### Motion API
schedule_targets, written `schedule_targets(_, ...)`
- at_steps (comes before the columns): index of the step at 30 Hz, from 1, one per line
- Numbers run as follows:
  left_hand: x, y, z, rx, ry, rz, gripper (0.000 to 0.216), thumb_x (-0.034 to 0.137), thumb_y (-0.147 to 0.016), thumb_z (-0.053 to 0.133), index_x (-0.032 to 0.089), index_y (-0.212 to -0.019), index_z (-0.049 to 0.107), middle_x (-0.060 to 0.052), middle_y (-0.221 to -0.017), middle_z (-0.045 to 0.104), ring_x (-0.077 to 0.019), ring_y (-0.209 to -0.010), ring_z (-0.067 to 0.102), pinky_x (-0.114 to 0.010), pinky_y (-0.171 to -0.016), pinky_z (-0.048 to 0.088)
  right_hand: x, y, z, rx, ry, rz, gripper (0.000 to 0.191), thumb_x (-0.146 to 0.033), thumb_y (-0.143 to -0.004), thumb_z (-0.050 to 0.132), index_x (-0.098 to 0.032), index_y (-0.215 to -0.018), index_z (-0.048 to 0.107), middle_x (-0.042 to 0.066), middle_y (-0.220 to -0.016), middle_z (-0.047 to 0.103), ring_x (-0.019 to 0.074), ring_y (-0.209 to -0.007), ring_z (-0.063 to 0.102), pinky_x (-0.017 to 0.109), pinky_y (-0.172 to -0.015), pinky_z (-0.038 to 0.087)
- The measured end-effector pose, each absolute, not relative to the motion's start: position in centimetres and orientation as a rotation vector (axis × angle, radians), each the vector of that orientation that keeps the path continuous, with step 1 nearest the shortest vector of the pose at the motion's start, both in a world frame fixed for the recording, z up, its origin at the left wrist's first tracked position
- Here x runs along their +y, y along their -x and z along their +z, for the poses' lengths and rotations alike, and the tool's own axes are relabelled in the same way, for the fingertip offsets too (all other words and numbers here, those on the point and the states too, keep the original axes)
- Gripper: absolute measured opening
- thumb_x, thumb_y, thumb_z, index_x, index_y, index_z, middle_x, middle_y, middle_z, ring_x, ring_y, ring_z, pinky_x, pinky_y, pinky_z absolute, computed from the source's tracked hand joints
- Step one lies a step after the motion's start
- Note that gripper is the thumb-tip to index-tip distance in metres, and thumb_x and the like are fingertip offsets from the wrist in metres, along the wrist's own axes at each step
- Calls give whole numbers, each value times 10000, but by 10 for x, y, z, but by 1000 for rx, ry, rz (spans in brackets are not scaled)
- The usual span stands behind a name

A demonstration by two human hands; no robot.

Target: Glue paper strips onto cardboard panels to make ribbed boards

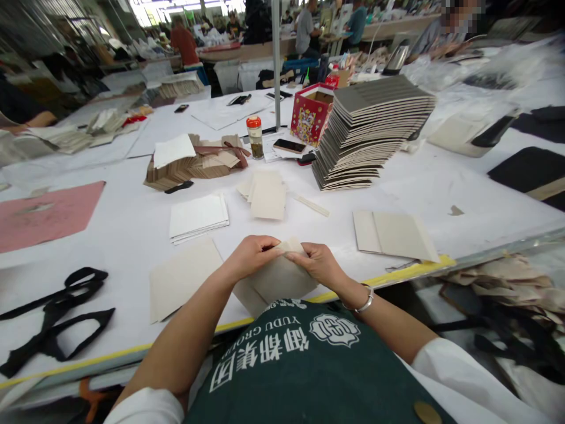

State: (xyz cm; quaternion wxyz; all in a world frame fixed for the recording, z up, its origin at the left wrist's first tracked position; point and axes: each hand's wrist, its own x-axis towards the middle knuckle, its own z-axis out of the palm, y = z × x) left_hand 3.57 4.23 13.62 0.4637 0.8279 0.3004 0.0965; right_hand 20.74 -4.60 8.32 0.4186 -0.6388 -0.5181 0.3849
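Note:
Close to the table's front edge, I hold a beige sheet [286, 277] by its upper edge. My left hand [256, 256] pinches it between thumb and fingers. Just beside it, my right hand [320, 264] pinches the same edge, where the material looks folded over. The lower part of the sheet drops toward my apron. Another beige panel [183, 277] lies flat to the left of my hands. To the right rests a beige folded panel [397, 232]. Small beige pieces [268, 197] lie in a loose pile beyond my hands, with a narrow strip [313, 206] next to them.
A tall leaning stack of grey-and-beige panels [375, 129] stands at the back right, near a red box [304, 121]. A jar with an orange lid [255, 138] and a phone [289, 146] are behind. White sheets [199, 217] and black straps [57, 318] lie left.

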Motion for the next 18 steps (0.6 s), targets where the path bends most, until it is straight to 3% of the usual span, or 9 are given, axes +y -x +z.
schedule_targets(4,45,-48,136,763,-2022,271,305,393,-764,482,145,-816,652,-5,-745,644,-139,-686,554,-203,-604,413,-47,-208,85,-1301,1660,951,373,-516,-709,526,-155,-620,560,-14,-529,501,92,-510,409,195,-428,300)
schedule_targets(10,54,-47,126,834,-1779,341,342,417,-734,524,130,-861,661,-16,-771,659,-150,-689,573,-220,-613,435,-53,-228,88,-1439,1449,1232,431,-414,-644,636,-147,-979,593,37,-894,649,174,-762,569,252,-646,456)
schedule_targets(18,60,-42,128,801,-1697,322,371,430,-762,514,146,-965,640,-30,-831,667,-155,-723,588,-247,-656,458,-62,-232,84,-1319,1463,1345,381,-469,-669,607,-117,-810,647,32,-732,664,166,-650,589,257,-586,469)
